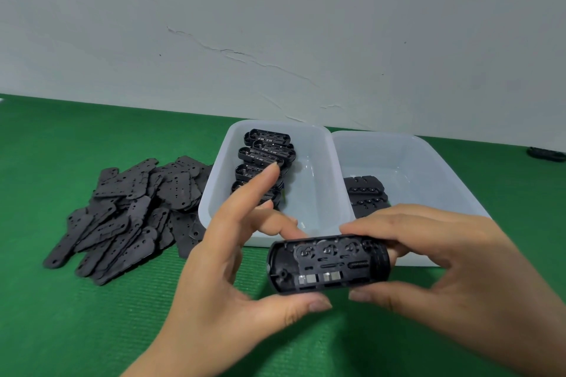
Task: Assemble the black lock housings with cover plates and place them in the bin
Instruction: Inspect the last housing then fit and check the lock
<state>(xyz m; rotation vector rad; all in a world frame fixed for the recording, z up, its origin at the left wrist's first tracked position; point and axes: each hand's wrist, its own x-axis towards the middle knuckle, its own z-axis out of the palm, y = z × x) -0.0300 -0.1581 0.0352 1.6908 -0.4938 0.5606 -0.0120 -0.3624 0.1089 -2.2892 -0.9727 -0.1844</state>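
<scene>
Room to move lies mostly in the near foreground, where the green surface [92, 330] is bare below and to the left of your hands. Your right hand [453, 266] grips the black lock housing [329, 263] at its right end, fingers over the top edge and thumb under the bottom edge. Your left hand [232, 269] is loosely open at the housing's left end: the thumb touches its lower edge, a finger reaches behind its top edge, and the index finger points up and away, clear of the part. The housing is held above the surface with its open side facing you, so the three round wheel seats, a small spring and metal tabs show; no cover plate sits on it.

Just behind the housing stand two translucent white bins, side by side and touching. The left bin [214, 193] holds a row of uncovered housings [263, 162] along its left wall, with its right half free. The right bin [444, 168] holds a few dark assembled pieces [366, 196] in its near-left corner, and the rest is open. To the left of the bins, a loose heap of flat black cover plates [128, 211] spreads over the surface, its right edge touching the left bin's wall.

Behind the surface runs a pale grey wall [275, 24] with thin cracks. At the far right edge lies a small dark object [546, 154], too cut off to identify. No writing or brand can be read on any part.
</scene>
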